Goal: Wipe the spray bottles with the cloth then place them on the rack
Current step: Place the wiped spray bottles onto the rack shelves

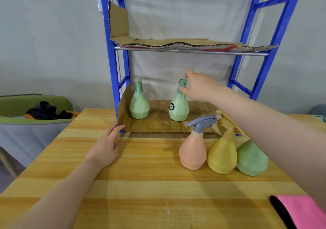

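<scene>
Two green spray bottles stand on the lower cardboard shelf (pixel 158 124) of the blue rack (pixel 112 56): one at the left (pixel 139 105), one with a black sticker (pixel 178 108) further right. My right hand (pixel 199 86) is at the head of the sticker bottle, thumb and fingers by its nozzle. My left hand (pixel 107 146) lies flat on the wooden table (pixel 141 184), fingertips touching the shelf's front corner. On the table at the right stand a pink bottle (pixel 193 151), a yellow bottle (pixel 222 154) and a green bottle (pixel 251 158). A pink cloth (pixel 303 211) lies at the near right edge.
An upper cardboard shelf (pixel 185 43) rests on a metal bar of the rack. A green chair (pixel 26 109) with dark clothes stands left of the table. A grey wall is behind.
</scene>
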